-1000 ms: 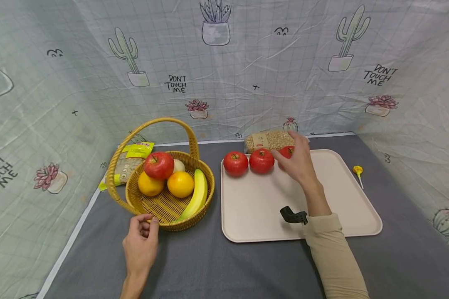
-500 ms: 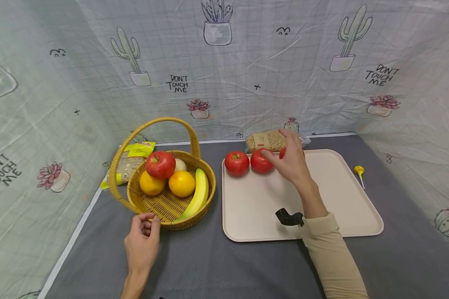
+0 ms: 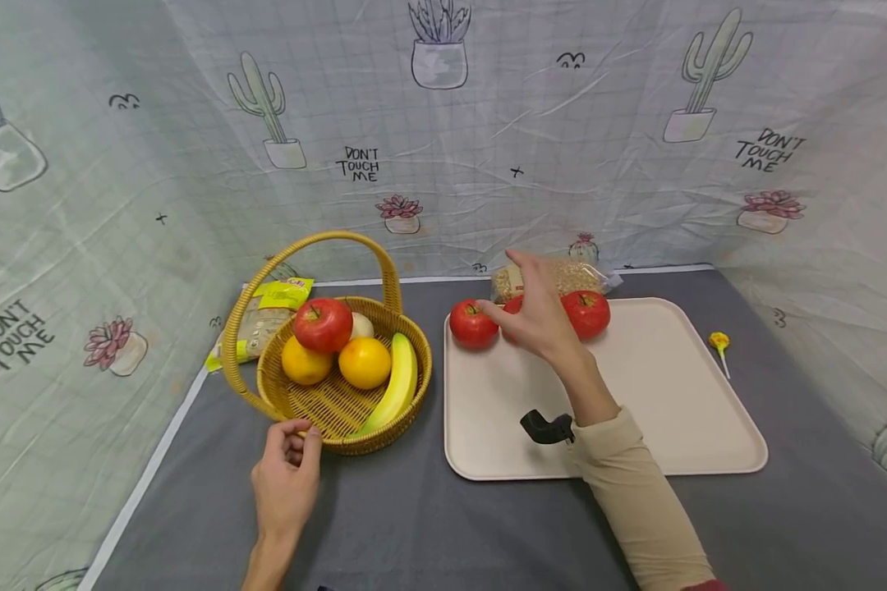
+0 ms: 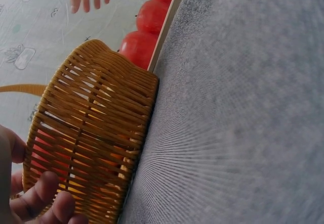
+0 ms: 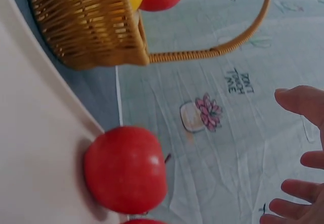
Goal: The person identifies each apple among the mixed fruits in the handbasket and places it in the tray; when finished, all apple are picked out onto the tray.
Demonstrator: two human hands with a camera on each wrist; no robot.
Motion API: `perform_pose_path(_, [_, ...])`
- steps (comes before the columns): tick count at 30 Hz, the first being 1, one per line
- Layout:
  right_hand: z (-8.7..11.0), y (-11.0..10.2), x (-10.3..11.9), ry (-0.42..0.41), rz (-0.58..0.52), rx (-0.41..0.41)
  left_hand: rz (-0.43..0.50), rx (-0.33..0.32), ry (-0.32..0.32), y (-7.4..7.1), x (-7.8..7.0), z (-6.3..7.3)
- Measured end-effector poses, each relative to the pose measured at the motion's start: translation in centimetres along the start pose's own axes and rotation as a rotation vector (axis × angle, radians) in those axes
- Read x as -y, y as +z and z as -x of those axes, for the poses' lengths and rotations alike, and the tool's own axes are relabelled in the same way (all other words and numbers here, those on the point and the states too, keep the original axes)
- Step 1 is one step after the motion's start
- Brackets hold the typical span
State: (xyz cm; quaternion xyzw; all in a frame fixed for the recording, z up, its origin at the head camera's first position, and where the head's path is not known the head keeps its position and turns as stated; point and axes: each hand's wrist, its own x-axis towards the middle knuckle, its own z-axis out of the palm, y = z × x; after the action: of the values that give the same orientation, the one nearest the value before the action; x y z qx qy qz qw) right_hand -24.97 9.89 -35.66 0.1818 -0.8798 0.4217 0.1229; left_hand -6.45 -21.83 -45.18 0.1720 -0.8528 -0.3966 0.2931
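Observation:
At the near left rim of the yellow wicker basket, my left hand pinches the edge with thumb and curled fingers. Inside the basket lie a red apple, two oranges, a banana and a whitish round thing, partly hidden. My right hand hovers, fingers spread and holding nothing, over the row of red apples on the beige tray. The left apple and right apple show well; the hand covers much of the middle one. In the right wrist view, the right fingers stand apart from the apple.
Behind the tray lies a clear bag of beige grains. A yellow-labelled bag sits behind the basket. Right of the tray is a yellow lollipop. A printed cloth hangs at the back, above the grey tabletop.
My right hand has moved left along the apple row, from over the right apple toward the left one, uncovering the right apple. The left hand keeps its hold on the basket rim.

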Motion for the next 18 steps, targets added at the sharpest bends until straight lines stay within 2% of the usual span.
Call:
perform_pose_path(5, [-0.7, 1.3, 1.8, -0.051, 0.002, 0.035, 0.007, 0.007, 0.002, -0.1, 0.0, 0.0])
perform_pose_path(11, [-1.3, 3.0, 3.9, -0.102, 0.002, 0.114, 0.008, 0.013, -0.005, -0.2, -0.1, 0.0])
perform_pose_path(18, [-1.6, 5.1, 5.6, -0.165, 0.023, 0.181, 0.007, 0.009, 0.003, -0.1, 0.0, 0.0])
